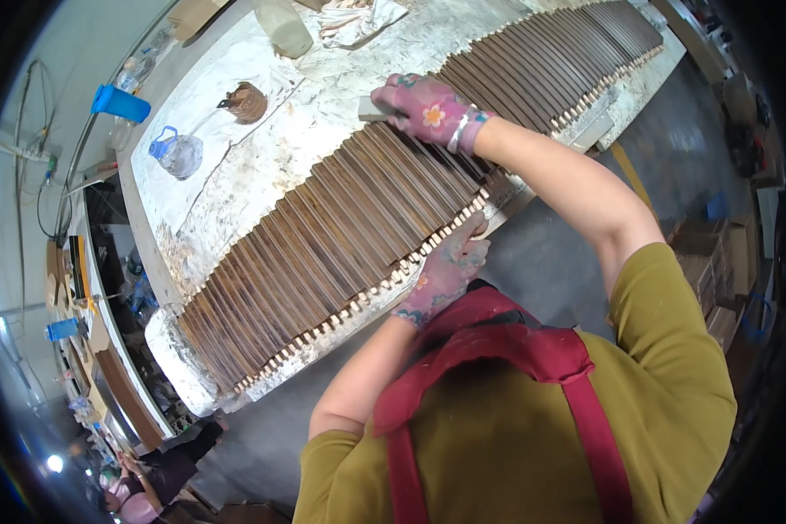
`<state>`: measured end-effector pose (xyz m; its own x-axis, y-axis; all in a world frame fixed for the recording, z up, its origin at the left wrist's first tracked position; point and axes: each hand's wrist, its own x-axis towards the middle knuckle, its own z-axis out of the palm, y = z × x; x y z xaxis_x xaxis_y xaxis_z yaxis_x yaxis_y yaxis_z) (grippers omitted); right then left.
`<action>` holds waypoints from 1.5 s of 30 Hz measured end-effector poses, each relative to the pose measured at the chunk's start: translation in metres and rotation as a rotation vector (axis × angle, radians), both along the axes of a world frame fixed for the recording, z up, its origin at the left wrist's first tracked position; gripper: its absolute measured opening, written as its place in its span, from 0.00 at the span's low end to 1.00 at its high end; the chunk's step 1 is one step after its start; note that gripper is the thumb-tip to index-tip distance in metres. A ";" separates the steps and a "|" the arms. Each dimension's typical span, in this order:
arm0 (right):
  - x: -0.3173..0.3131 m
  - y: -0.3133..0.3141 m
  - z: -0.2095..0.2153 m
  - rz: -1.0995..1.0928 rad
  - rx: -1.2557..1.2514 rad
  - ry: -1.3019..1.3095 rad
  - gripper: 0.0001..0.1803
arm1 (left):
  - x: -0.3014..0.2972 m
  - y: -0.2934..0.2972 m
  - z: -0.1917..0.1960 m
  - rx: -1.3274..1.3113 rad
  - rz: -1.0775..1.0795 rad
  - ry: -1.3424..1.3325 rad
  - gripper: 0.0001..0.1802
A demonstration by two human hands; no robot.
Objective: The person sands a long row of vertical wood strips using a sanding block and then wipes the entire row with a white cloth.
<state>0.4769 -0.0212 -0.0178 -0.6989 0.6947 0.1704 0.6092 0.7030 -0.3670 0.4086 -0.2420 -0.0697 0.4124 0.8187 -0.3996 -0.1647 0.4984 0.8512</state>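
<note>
Many dark brown wooden strips (323,236) lie side by side in a long row, their pale narrow ends facing me. My right hand (428,109), in a pink flowered glove, is closed on a flat grey block (373,109) at the strips' far edge. My left hand (445,275), gloved alike, is beside the pale ends at the near edge. Its fingers look apart, with nothing visible in them; whether they touch the strips I cannot tell.
The strips rest on a stained white table (262,175). Behind them stand a brown-crusted pot (246,103), a clear jug with a blue handle (179,155), a cloudy container (284,31) and a crumpled cloth (362,19). Another person (148,489) is at lower left; cardboard boxes (703,262) stand right.
</note>
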 end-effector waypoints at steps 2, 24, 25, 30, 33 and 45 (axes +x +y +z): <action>0.007 -0.028 0.001 0.189 0.138 0.086 0.13 | -0.002 -0.002 -0.003 0.020 0.023 0.019 0.33; 0.105 -0.057 0.032 0.162 -0.047 0.177 0.18 | 0.010 -0.001 -0.024 0.133 -0.120 -0.058 0.23; 0.106 -0.031 0.027 0.054 -0.053 0.249 0.19 | 0.016 0.004 -0.010 0.088 -0.155 -0.106 0.23; 0.058 0.024 0.011 -0.139 -0.042 0.056 0.18 | 0.041 0.036 0.013 0.192 -0.096 0.057 0.19; 0.048 -0.036 0.001 0.025 0.032 0.003 0.16 | 0.038 0.039 -0.014 0.179 -0.072 0.060 0.17; 0.065 -0.049 -0.007 0.076 0.144 0.150 0.15 | 0.037 0.037 -0.011 0.172 -0.123 0.127 0.25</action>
